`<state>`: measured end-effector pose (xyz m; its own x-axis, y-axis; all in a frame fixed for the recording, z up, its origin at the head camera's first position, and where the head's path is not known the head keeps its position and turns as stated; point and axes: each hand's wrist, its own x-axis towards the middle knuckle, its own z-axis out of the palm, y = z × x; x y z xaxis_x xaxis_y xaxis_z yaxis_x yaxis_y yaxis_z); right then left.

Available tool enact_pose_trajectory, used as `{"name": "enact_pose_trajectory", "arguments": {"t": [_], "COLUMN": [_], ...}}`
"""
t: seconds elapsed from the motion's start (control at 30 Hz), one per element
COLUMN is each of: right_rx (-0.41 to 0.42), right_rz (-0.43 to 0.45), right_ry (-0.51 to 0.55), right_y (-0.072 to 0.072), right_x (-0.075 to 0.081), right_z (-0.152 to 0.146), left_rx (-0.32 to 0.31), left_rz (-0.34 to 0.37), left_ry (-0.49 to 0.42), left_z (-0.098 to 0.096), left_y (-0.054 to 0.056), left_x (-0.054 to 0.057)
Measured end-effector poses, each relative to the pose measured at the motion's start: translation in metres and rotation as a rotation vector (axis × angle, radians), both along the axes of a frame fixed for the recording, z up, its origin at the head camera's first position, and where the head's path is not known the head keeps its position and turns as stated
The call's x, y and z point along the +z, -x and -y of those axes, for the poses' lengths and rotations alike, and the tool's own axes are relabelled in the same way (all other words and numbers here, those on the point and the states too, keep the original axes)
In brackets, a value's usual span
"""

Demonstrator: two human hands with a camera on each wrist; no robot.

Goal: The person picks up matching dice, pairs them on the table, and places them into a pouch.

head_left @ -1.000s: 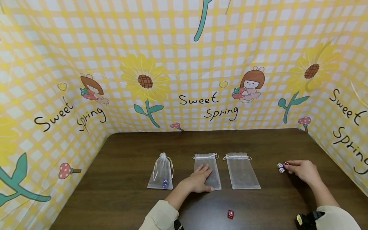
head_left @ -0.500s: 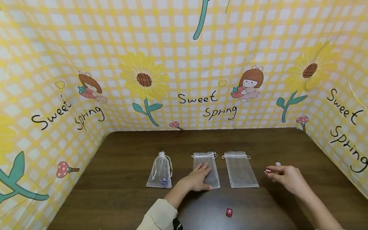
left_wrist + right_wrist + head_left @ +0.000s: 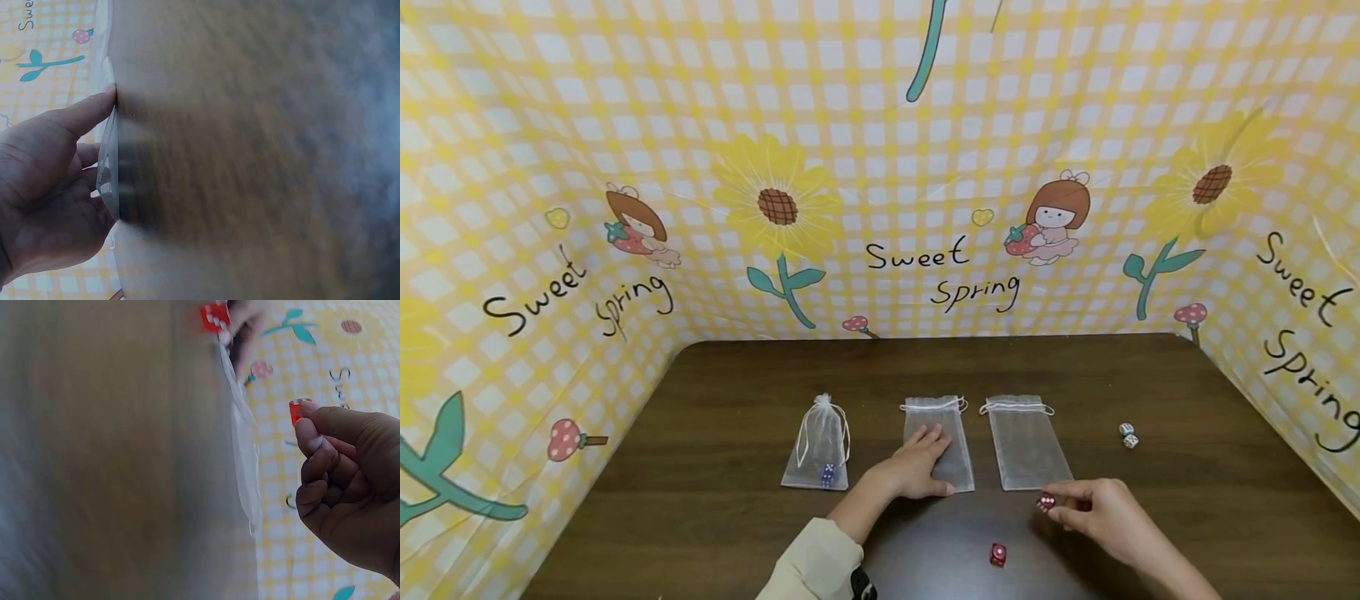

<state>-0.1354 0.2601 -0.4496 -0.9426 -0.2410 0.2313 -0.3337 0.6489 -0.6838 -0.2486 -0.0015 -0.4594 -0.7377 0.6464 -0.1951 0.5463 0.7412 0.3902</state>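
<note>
My right hand (image 3: 1105,512) pinches a red die (image 3: 1045,502) between thumb and fingertips, just in front of the right-hand mesh bag; the right wrist view shows this red die (image 3: 296,412) lifted off the table. My left hand (image 3: 913,467) rests with spread fingers on the middle mesh drawstring bag (image 3: 958,458), which lies flat. In the left wrist view, the thumb and fingers of the left hand (image 3: 56,181) touch the tabletop and the bag's edge. Another red die (image 3: 997,554) lies on the table between the hands. The right-hand mesh bag (image 3: 1030,446) lies flat and untouched.
At left sits a drawn-up mesh bag (image 3: 820,446) with blue dice (image 3: 827,475) inside. Two white dice (image 3: 1128,435) lie at the right of the brown table (image 3: 737,550). A yellow checked cloth (image 3: 880,167) walls the back and sides.
My right hand has picked up a red die from beside the white dice and carried it left and toward me. The left hand stays on the middle bag.
</note>
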Motion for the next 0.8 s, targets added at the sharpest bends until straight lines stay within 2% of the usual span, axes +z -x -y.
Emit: {"name": "enact_pose_trajectory", "arguments": {"t": [0.17,0.37,0.6,0.8], "right_rx": [0.117,0.23,0.3,0.291], "right_rz": [0.007,0.072,0.158,0.182], "right_ry": [-0.006,0.035,0.056,0.024], "right_y": [-0.004,-0.004,-0.002,-0.001], "right_x": [-0.009,-0.019,-0.02,-0.02], "right_z": [0.013,0.022,0.029,0.03], "left_rx": [-0.005,-0.003,-0.005,-0.005], "left_rz": [-0.004,-0.003,-0.005,-0.001], "left_ry": [-0.001,0.0,0.005,0.001], "left_z": [0.0,0.0,0.0,0.0], "left_y": [-0.001,-0.001,-0.001,-0.001], "left_x": [0.0,0.0,0.0,0.001]}}
